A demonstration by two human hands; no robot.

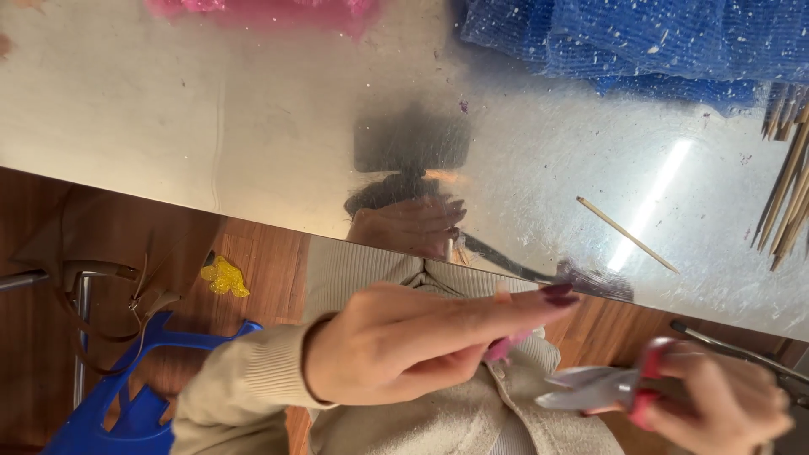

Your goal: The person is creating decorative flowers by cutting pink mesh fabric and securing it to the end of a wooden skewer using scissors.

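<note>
My left hand [413, 341] reaches rightward below the table edge, fingers pinched on a small pink piece [504, 347] that is mostly hidden. My right hand [720, 404], at the lower right, grips red-handled scissors [602, 388]. The scissors' silver blades point left toward the pink piece and stop just short of it. Both hands hover over my beige ribbed sweater [438, 421].
A shiny metal table [253, 126] fills the upper view. On it lie blue netting [640, 42], pink material [270, 13], one loose wooden skewer [628, 236] and a bundle of skewers [788, 185]. Below are a wooden floor, a blue plastic stool [126, 404] and a yellow scrap [224, 276].
</note>
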